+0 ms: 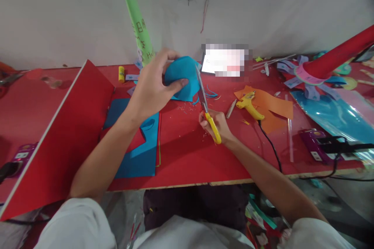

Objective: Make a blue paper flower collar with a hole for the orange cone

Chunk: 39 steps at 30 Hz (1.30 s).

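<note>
My left hand (159, 81) is closed on a rounded piece of blue paper (184, 74), its thumb flat on the near face. The paper is raised above the red table. My right hand (216, 124) grips a pair of scissors (212, 126) with yellow handles, the blades pointing up and away. Those blades meet the right edge of the blue paper; whether they are spread or together is hard to see. Thin blue offcuts (212, 92) lie behind the scissors. Under my left forearm rest larger blue sheets (143, 163) and a red piece of paper (136, 142).
A red upright board (64, 136) divides the table on the left. To the right are a yellow glue gun (250, 107) with a black cord, orange paper (271, 105) and a purple power strip (314, 148). A green cone (137, 23) and a lit screen (223, 62) stand behind.
</note>
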Available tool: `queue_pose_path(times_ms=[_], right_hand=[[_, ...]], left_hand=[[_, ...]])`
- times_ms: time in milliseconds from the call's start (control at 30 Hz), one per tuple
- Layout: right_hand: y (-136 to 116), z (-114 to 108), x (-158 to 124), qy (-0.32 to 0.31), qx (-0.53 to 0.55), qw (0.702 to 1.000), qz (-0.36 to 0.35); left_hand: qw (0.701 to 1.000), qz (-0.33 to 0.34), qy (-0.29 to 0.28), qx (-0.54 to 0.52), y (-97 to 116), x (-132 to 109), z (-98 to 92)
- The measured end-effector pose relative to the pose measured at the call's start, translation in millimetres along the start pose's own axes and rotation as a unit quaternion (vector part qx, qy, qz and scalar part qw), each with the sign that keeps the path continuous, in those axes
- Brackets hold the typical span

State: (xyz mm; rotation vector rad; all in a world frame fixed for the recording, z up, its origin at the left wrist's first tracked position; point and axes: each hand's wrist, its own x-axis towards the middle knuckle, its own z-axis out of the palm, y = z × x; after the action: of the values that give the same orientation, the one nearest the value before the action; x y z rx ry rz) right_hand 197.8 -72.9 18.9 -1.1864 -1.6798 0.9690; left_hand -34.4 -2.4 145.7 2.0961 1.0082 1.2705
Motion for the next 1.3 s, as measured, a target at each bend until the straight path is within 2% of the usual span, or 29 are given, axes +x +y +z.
queue_pose_path(times_ms=[100,433,800,1100,1300], right_hand=[[0.9,0.3,-1.0,0.000,0.013,1.000,0.006],[4.2,1.8,-3.6,0.000,0.053,0.998,0.017],[1.9,7.0,0.7,-0.028,0.083,0.996,0.004],[-1.5,4.2,-1.8,-0.033,0.093,0.995,0.002],[-10.7,2.5,-2.0,-0.029,0.091,0.995,0.007]], left_hand=[[0.999,0.001,-0.038,-0.006,1.7,1.4,-5.7],[0.998,0.016,-0.051,-0.027,-1.3,2.6,-4.9],[0.995,0.010,-0.095,0.022,-1.2,1.0,-1.8],[0.995,-0.005,-0.095,0.034,-0.1,-2.2,4.7],[0.997,-0.006,-0.048,0.060,1.6,-6.2,12.7]])
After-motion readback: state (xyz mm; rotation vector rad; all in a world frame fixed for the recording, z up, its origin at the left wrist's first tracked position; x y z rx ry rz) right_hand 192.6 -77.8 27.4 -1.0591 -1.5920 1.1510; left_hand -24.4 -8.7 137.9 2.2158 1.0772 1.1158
